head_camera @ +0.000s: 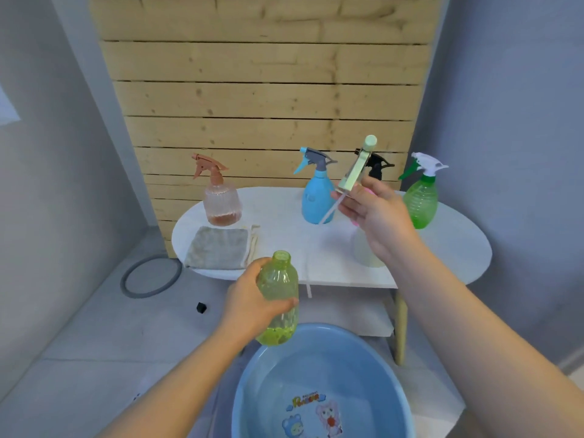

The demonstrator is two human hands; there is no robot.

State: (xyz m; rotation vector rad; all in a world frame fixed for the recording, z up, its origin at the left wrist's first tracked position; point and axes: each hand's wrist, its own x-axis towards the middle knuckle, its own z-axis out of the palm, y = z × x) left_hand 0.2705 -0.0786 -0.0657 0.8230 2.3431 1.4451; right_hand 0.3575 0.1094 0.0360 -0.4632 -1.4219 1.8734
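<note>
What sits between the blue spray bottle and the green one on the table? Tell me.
Head view: the right hand holds up a pale green trigger head there, with a black-trigger bottle behind it and a white bottle below.

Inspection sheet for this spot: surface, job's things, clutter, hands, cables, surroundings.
Surface: white table, bearing sprayers and a cloth.
Job's things: yellow bottle, uncapped, held above the basin; spray head with its tube, off the bottle.
Clutter: cloth; pink sprayer, blue sprayer, black-topped sprayer and green sprayer, all standing.
Hands: left hand grips the yellow bottle; right hand holds the spray head.
Cables: nothing seen.
Surroundings: wood panel, grey walls; grey ring and small black piece on the floor.
</note>
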